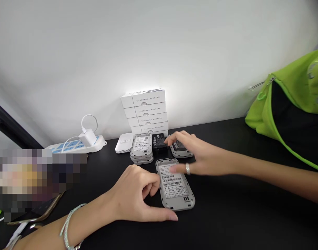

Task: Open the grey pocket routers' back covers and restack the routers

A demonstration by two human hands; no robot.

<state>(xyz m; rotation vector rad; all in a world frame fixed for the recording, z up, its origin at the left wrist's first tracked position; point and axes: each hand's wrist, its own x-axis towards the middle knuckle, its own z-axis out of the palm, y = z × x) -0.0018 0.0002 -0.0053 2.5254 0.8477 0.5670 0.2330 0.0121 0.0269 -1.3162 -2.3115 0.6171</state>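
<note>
Checking the front unit first: where is it, and what's on it?

Grey barcode-labelled casing (174, 185), label side up, lying flat on the black tabletop (226, 215). It's the closest item to the person, in front of the row.

Left hand (134, 194)?

Curled round the casing's lower-left corner, one finger against the left edge, thumb running along the bottom edge. It's touching, but I can't tell if it's actually clamping.

Right hand (200, 156)?

Open, palm down, fingers spread. One fingertip rests on the top of the label, and the others reach over a second grey unit (182, 152), just beside a black 3000 mAh battery (159, 143).

Around them?

A stack of grey units (141, 149) left of the battery, a pile of white boxes (144, 113) behind, and a small white box (124, 143). Further left, a power strip (75, 147) with a white charger (88, 137). A lime-green bag (286, 104) sits far right.

Handling tip?

Probably best to hold by the rim and keep fingertips off the label. A flat casing looks likely to skid on that smooth top, so bracing two edges seems right.
</note>
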